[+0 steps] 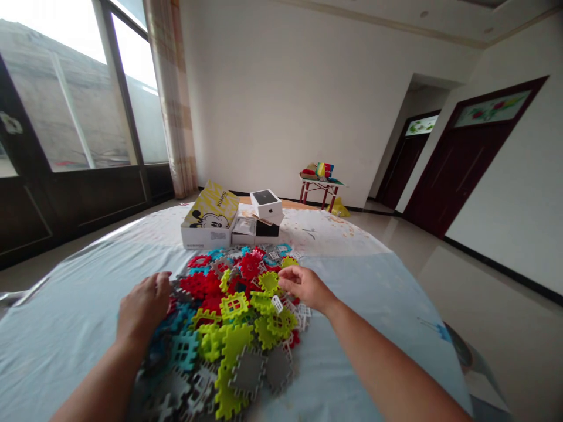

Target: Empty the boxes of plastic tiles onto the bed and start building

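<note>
On the pale blue cloth of the table (65, 328), directly ahead of me, lies a heap of interlocking plastic tiles (229, 316) — red, lime, teal, grey and a few small white ones. My left hand (143, 308) rests palm down on the heap's left edge, fingers loosely spread over red and teal pieces; it grips nothing that I can see. My right hand (305, 285) sits at the heap's upper right, fingers curled inward toward a lime tile (269, 282) just left of the fingertips; whether they already pinch its rim I cannot tell, since the knuckles hide the contact. That lime tile lies flat, roughly square, so no long axis to speak of; it is touching or just beside the right fingertips and well apart from the left hand, so the right hand is clearly the nearer. A small white tile (277, 303) lies just below the right fingers. Open room: bare cloth to the right of the heap and to the far left. Beyond the heap, near its far edge, stand a yellow cartoon-printed box (210, 214) and a stack of small boxes (264, 218) — these close off the far side.
</note>
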A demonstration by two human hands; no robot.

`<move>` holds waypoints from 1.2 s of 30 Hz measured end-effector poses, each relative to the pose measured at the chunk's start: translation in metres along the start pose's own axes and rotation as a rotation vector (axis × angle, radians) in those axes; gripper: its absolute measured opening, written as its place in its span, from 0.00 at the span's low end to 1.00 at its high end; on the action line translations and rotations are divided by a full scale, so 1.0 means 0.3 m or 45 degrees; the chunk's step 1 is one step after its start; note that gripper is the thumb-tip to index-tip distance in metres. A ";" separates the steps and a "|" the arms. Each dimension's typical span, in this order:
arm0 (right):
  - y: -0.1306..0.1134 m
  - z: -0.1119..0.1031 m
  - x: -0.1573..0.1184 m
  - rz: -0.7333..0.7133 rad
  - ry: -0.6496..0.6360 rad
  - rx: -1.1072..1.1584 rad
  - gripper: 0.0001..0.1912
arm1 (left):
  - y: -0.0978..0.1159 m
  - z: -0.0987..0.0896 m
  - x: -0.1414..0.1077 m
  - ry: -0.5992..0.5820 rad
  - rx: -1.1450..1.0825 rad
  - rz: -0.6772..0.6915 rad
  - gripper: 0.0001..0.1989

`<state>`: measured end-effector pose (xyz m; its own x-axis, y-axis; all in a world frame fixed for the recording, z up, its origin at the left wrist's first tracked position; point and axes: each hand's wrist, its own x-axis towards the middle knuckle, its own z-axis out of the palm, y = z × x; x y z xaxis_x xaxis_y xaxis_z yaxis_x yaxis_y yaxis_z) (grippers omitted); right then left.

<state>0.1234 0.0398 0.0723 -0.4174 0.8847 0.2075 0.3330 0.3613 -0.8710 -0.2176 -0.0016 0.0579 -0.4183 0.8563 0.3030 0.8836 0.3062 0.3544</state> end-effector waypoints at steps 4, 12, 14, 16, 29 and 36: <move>0.091 0.015 0.079 -0.112 0.379 -0.289 0.18 | -0.028 -0.018 0.009 0.058 -0.036 -0.111 0.26; 0.274 0.049 0.115 0.157 0.414 -0.443 0.30 | -0.082 0.002 0.029 0.091 -0.139 -0.187 0.27; 0.259 0.063 0.107 0.119 0.322 -0.358 0.31 | -0.093 0.015 0.037 0.043 -0.166 -0.197 0.28; 0.231 0.066 0.093 0.034 0.190 -0.219 0.28 | -0.098 0.029 0.047 0.000 -0.192 -0.197 0.28; 0.134 0.015 -0.012 -0.303 0.405 -0.307 0.16 | -0.079 0.060 0.081 -0.080 -0.264 -0.077 0.29; 0.013 0.120 -0.038 -0.590 -0.025 -0.514 0.17 | -0.123 0.039 0.079 -0.021 -0.181 -0.169 0.30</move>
<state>0.0992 0.0205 0.0505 -0.6094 0.6046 0.5129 0.4052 0.7935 -0.4540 -0.2577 0.0123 0.0416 -0.5249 0.8192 0.2311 0.7815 0.3562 0.5123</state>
